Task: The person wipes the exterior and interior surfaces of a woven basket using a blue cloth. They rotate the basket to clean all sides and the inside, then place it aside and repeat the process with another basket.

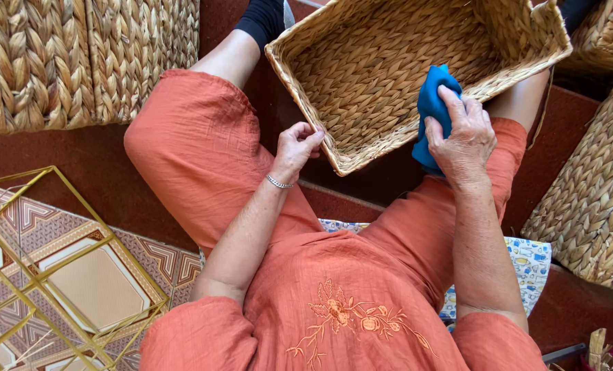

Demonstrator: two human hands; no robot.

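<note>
I'm wiping the basket point(361, 75) rim at upper centre: right hand point(463, 134) grips the blue cloth point(431, 103), left hand point(296, 148) pinches the corner; next, I judge, firm steadying.

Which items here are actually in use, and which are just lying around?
In use:
- rectangular woven basket, rim gripped by left hand
- blue cloth, pressed on the rim by right hand

Lying about:
- other woven baskets
- gold wire frame
- patterned cushion
</note>
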